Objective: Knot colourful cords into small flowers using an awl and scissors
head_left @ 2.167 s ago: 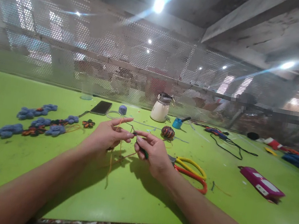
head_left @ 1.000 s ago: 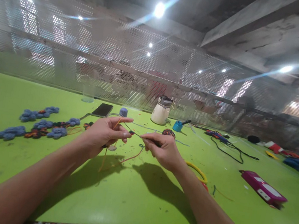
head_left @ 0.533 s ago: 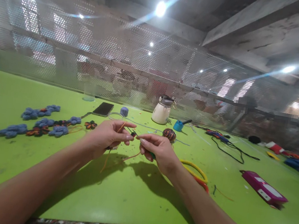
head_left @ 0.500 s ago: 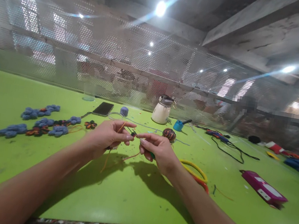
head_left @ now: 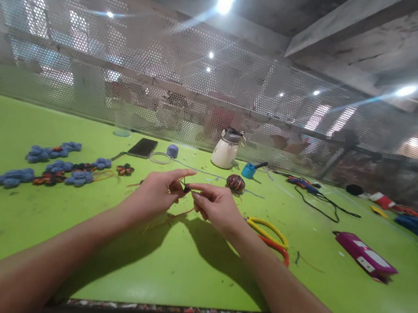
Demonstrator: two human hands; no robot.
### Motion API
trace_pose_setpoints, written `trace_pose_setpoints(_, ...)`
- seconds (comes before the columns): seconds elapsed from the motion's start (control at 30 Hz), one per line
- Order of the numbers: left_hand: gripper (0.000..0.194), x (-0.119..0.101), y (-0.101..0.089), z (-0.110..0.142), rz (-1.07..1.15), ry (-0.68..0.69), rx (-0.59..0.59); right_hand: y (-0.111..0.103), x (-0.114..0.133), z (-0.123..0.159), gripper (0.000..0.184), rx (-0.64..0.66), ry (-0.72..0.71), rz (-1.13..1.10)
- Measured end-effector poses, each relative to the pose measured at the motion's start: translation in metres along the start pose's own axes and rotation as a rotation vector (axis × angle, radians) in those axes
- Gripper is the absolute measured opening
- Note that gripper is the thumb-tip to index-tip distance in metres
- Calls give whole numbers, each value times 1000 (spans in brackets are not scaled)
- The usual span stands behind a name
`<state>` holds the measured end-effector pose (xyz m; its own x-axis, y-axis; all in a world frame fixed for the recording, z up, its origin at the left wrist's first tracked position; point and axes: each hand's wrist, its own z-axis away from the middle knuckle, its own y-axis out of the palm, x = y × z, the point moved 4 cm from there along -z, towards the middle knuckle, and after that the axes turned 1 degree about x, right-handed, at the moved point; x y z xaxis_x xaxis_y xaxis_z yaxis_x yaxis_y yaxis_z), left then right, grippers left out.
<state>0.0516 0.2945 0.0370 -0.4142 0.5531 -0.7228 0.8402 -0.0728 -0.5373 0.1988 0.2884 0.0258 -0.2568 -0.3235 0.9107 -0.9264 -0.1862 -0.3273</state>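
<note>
Both hands meet above the green table (head_left: 123, 276). A small dark piece of yarn work (head_left: 187, 189) is pinched in the fingers of my left hand (head_left: 156, 190), with its index finger stretched out above. Closed beside it, my right hand (head_left: 218, 208) grips what looks like a crochet hook, mostly hidden by the fingers; its tip meets the yarn work. A thin orange strand (head_left: 183, 213) hangs below the hands. Just behind my right hand lies a multicoloured yarn ball (head_left: 235, 183). A small dark and orange crocheted flower (head_left: 124, 169) lies beyond my left hand.
Blue crocheted flowers (head_left: 13, 177) lie at left. Scissors with yellow and orange handles (head_left: 268, 233) rest by my right forearm. Behind stand a phone (head_left: 143, 148), blue yarn (head_left: 172, 151), a white jug (head_left: 224, 154) and a blue pot (head_left: 248, 171). A purple power strip (head_left: 365, 255) lies right.
My left hand has turned, its back now facing up more and hiding the orange strand below. The fingers of both hands have drawn closer around the yarn work. The view has shifted slightly.
</note>
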Motion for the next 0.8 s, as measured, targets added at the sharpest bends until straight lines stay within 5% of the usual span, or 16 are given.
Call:
trace_pose_setpoints(0.1,44,-6,5,4,-190,207,-64,3,-6,1,37,-22,108,-211)
trace_pose_setpoints(0.2,43,-10,5,6,-200,227,-121,7,-8,3,46,-43,155,-415)
trace_pose_setpoints(0.47,61,3,-3,1,477,-312,-45,5,-4,4,44,-106,59,-426)
trace_pose_setpoints(0.8,50,11,-11,2,670,-449,57,-1,4,2,42,-28,26,-316)
